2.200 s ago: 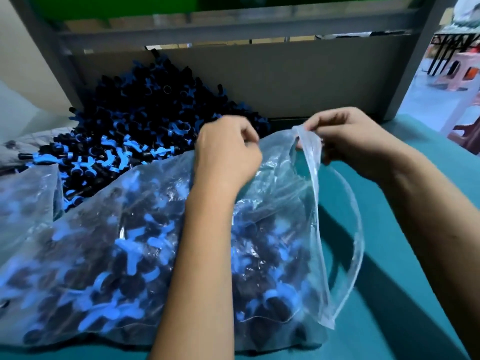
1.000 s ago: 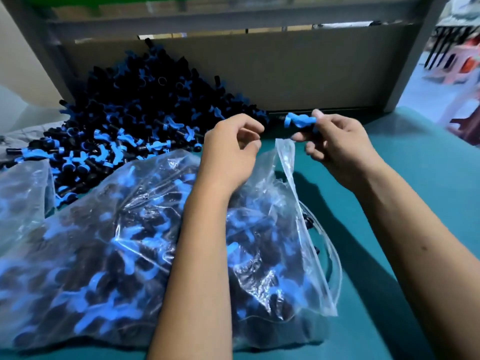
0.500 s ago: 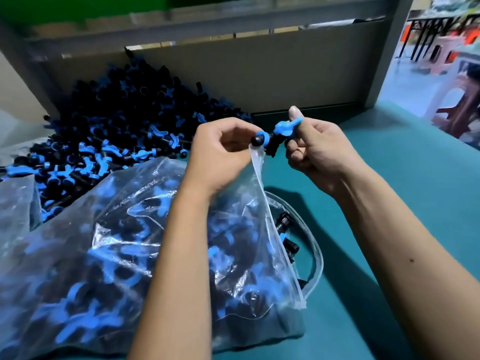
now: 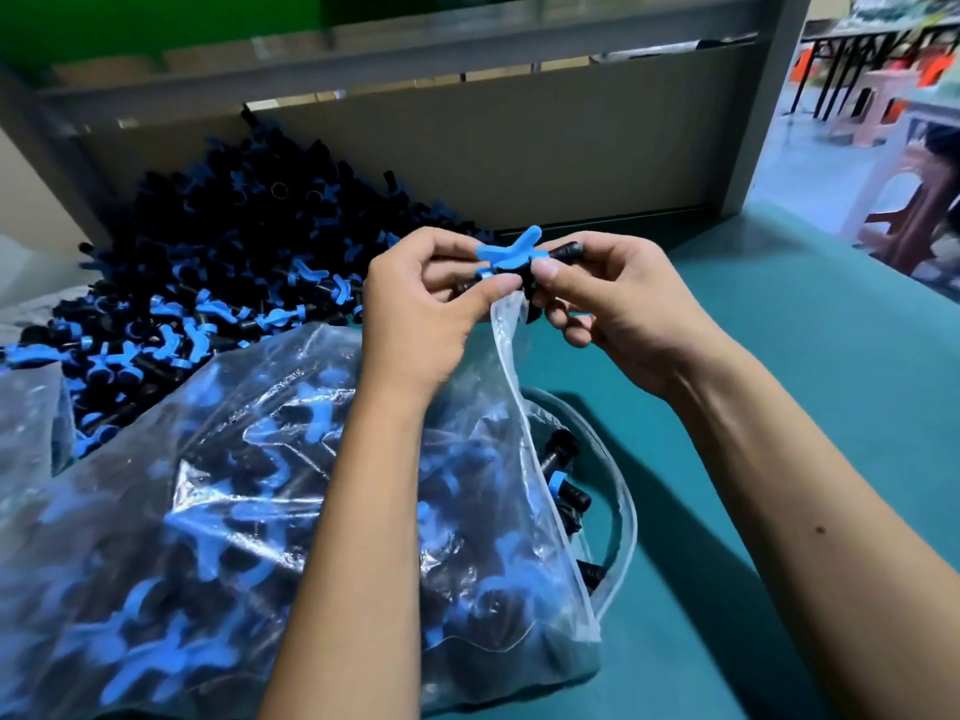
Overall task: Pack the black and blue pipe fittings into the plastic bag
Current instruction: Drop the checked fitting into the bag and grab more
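A clear plastic bag (image 4: 249,511) lies nearest on the teal table (image 4: 779,407), packed with black and blue fittings too many to count, its mouth open to the right. Above that mouth both hands hold one fitting (image 4: 511,259): a black tube with a blue winged handle. The left hand (image 4: 421,309) pinches it together with the bag's edge; the right hand (image 4: 618,309) pinches its other end. Farther back lies one large loose pile (image 4: 218,272), uncountable, against a grey board (image 4: 519,153).
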The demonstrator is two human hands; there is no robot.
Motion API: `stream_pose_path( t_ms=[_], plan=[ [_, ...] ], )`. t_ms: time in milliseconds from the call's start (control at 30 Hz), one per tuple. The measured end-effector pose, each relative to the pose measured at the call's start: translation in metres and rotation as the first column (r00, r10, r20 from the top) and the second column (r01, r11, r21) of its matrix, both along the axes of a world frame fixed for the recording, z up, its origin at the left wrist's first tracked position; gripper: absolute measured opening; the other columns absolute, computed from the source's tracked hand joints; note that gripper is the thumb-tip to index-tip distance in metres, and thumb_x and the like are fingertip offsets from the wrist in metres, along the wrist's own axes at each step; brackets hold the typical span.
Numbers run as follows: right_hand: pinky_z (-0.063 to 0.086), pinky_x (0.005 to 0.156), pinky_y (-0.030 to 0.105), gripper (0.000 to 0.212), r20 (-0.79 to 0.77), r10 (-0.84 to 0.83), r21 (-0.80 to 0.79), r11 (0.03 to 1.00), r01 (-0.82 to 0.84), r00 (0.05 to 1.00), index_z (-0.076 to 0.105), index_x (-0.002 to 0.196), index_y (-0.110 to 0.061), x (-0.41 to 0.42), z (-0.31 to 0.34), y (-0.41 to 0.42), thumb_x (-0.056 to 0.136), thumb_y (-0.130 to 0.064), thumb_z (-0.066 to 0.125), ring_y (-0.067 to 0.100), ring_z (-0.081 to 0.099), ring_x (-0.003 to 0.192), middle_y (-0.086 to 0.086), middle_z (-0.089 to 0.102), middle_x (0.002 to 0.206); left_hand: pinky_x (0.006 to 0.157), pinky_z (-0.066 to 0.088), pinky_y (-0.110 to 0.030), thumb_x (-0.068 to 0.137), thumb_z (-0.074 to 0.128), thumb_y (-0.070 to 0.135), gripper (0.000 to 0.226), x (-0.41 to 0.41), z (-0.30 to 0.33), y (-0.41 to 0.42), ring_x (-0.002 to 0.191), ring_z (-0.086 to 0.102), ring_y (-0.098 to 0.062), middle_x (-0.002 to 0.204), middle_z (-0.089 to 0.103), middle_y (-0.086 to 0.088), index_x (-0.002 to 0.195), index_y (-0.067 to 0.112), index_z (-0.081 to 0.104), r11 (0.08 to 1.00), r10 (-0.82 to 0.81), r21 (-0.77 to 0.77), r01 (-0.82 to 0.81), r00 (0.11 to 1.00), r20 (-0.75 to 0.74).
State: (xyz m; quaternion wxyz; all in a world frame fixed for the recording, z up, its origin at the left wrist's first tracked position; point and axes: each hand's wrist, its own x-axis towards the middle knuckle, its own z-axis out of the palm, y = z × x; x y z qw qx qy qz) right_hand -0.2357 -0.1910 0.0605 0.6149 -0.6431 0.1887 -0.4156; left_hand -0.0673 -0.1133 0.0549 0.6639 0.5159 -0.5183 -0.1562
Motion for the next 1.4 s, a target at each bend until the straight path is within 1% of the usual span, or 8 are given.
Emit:
stream_pose_path(
  t_ms=[433,633,900,1000,1100,1167,1300,1400],
  plan=[
    [0.033,0.042,0.020,0.012,0.120,-0.012,-0.073,0.997,0.021,0.993,0.071,0.084,-0.014,0.003,-0.010,-0.005,0.095,-0.016,0.068,0.012,0.046,0.049,0.004,0.062,0.065,0.077,0.064,-0.045,0.072,0.093,0.013,0.021,-0.007,0.000,0.000,0.080,0.077,-0.026,0.083,0.079,-0.004,0.085,0.010,0.076,1.000,0.000,-0.019,0.001,0.996,0.085],
    [0.035,0.044,0.019,0.007,0.178,-0.246,0.080,0.969,0.235,0.953,0.070,0.095,-0.008,-0.002,-0.013,-0.015,0.096,-0.015,0.067,0.012,0.047,0.050,0.002,0.057,0.063,0.074,0.062,-0.055,0.074,0.092,0.021,0.022,-0.001,0.001,0.002,0.073,0.073,-0.036,0.073,0.075,-0.007,0.078,0.010,0.074,0.989,0.145,-0.018,-0.144,0.989,0.038],
    [0.050,0.063,0.016,0.045,0.039,-0.363,-0.638,0.708,0.302,0.931,0.063,0.121,-0.014,0.008,-0.017,-0.007,0.081,-0.013,0.083,0.011,0.064,0.086,-0.014,0.066,0.097,0.069,0.062,-0.057,0.079,0.088,0.035,0.035,-0.026,0.016,-0.001,0.060,0.074,-0.030,0.060,0.072,-0.008,0.066,0.011,0.066,0.976,0.216,0.008,-0.217,0.970,-0.111],
    [0.058,0.057,0.031,0.021,0.079,-0.388,-0.462,0.802,0.379,0.918,0.069,0.112,-0.008,0.013,-0.016,-0.006,0.091,-0.007,0.070,0.018,0.071,0.079,0.002,0.074,0.099,0.068,0.062,-0.054,0.090,0.078,0.031,0.035,-0.034,0.019,0.001,0.060,0.073,-0.028,0.068,0.074,-0.011,0.073,0.003,0.065,0.988,0.152,0.033,-0.150,0.987,-0.045],
    [0.045,0.045,0.022,0.020,0.117,-0.270,0.182,0.952,0.246,0.956,0.068,0.099,-0.007,0.011,-0.015,-0.009,0.102,-0.023,0.057,0.015,0.061,0.056,0.007,0.072,0.081,0.076,0.056,-0.039,0.087,0.056,0.007,0.015,-0.030,0.024,0.006,0.083,0.068,-0.024,0.088,0.073,-0.008,0.087,0.011,0.071,0.992,0.037,0.109,-0.067,0.967,0.254],
    [0.035,0.040,0.017,0.033,0.111,-0.210,0.449,0.883,0.139,0.972,0.065,0.096,-0.007,0.002,-0.018,-0.015,0.105,-0.035,0.049,0.010,0.050,0.048,0.004,0.064,0.069,0.081,0.044,-0.027,0.066,0.041,-0.004,0.055,-0.023,0.023,0.011,0.102,0.057,-0.018,0.107,0.065,-0.002,0.098,0.026,0.075,0.969,-0.100,0.244,-0.021,0.878,0.469],
    [0.025,0.035,0.017,0.033,0.024,-0.075,0.465,0.883,0.055,0.997,0.063,0.099,-0.009,-0.017,-0.021,-0.026,0.104,-0.037,0.047,0.008,0.038,0.046,-0.001,0.049,0.063,0.095,0.044,-0.030,0.081,0.068,-0.004,0.045,-0.014,0.023,0.020,0.115,0.050,-0.014,0.114,0.060,0.007,0.098,0.036,0.080,0.919,-0.206,0.387,-0.071,0.751,0.627],
    [0.018,0.035,0.017,0.030,-0.107,0.002,0.297,0.954,0.030,0.994,0.058,0.105,-0.006,-0.026,-0.017,-0.029,0.103,-0.034,0.046,0.012,0.028,0.045,0.000,0.042,0.057,0.072,0.055,-0.030,0.085,0.076,0.002,0.022,-0.007,0.027,0.024,0.080,0.066,-0.009,0.089,0.073,0.006,0.082,0.023,0.083,0.944,-0.067,0.306,-0.125,0.834,0.547]
  ],
)
